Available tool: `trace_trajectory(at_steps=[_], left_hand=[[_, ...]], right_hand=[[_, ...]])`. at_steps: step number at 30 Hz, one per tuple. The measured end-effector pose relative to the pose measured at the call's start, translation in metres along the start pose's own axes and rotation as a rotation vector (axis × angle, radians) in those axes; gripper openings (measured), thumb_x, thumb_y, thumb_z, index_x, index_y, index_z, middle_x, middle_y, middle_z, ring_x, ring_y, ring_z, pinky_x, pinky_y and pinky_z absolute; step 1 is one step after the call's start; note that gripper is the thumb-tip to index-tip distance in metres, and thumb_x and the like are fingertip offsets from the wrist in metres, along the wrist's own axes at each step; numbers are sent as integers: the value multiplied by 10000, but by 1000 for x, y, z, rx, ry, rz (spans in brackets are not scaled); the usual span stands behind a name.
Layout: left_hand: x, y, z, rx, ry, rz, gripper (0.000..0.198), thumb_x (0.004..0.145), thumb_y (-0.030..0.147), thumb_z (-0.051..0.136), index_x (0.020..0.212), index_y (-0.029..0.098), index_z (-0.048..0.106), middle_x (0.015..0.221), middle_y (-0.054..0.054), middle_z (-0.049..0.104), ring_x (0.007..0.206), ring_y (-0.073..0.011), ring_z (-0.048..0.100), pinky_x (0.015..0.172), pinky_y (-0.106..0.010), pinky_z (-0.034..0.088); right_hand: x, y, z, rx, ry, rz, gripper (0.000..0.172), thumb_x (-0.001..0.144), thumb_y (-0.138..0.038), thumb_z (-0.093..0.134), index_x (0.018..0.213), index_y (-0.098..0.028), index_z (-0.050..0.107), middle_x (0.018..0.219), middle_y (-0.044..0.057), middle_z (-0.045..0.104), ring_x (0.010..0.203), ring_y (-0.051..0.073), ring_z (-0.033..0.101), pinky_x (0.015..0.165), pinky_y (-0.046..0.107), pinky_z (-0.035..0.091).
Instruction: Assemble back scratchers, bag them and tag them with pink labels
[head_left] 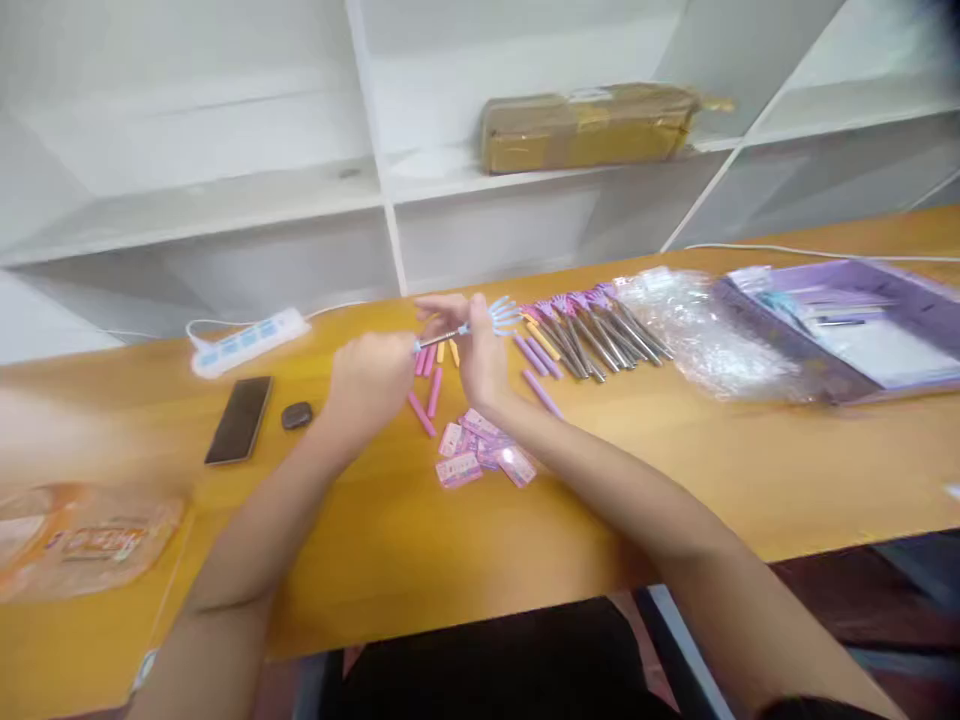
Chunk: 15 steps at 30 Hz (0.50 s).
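A back scratcher (448, 337) with a pale blue hand-shaped head and a thin metal shaft is held level above the table. My left hand (373, 375) is closed in a fist round its handle end. My right hand (481, 358) pinches the shaft close to the blue head, thumb up. Beneath and between the hands lie pink sleeves (435, 391) and a few yellow ones, partly hidden. Small pink printed cards (459, 469) are scattered nearer to me. To the right, purple sleeves (542, 394) lie beside a row of metal back scratchers (600, 335) with pink and purple heads.
Clear plastic wrap (720, 335) and a purple box (832, 390) stand on the right. On the left are a phone (238, 420), a small black case (297, 415), a power strip (250, 343) and an orange plastic bag (90, 540). A taped parcel (589, 130) sits on the shelf.
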<state>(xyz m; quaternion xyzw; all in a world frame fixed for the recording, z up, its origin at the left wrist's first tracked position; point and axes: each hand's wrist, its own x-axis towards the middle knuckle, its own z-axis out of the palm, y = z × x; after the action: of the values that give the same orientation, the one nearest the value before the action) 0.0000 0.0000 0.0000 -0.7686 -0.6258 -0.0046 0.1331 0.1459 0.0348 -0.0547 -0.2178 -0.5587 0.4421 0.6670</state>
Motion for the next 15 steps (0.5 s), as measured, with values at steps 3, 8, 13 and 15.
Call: trace_trajectory(at_steps=[3, 8, 13, 15], left_hand=[[2, -1, 0, -22, -12, -2, 305, 1015, 203, 430, 924, 182, 721, 868, -145, 760, 792, -308, 731, 665, -357, 433], [6, -1, -4, -32, -20, -29, 330, 1013, 189, 420, 921, 190, 737, 843, -135, 757, 785, -297, 719, 656, -356, 398], [21, -29, -10, -19, -3, -206, 272, 967, 183, 505, 920, 202, 772, 856, -129, 759, 827, -304, 709, 699, -362, 384], [27, -54, -13, 44, 30, -312, 299, 969, 192, 501, 984, 201, 800, 915, -137, 771, 852, -303, 694, 711, -364, 369]], right_hand=[[3, -4, -4, -77, -11, -5, 794, 1091, -818, 260, 1113, -270, 834, 1049, 50, 745, 869, 183, 662, 918, 387, 538], [13, -10, -11, -127, 1, -36, 864, 1072, -853, 223, 1034, -242, 832, 1049, 67, 759, 919, 199, 680, 952, 406, 550], [57, -24, -56, -53, 194, -65, 638, 1142, -657, 431, 890, -203, 801, 891, 62, 755, 828, 165, 688, 902, 382, 568], [81, -40, -90, 58, 375, -74, 593, 1183, -410, 452, 765, -162, 791, 802, 73, 754, 740, 138, 687, 779, 338, 547]])
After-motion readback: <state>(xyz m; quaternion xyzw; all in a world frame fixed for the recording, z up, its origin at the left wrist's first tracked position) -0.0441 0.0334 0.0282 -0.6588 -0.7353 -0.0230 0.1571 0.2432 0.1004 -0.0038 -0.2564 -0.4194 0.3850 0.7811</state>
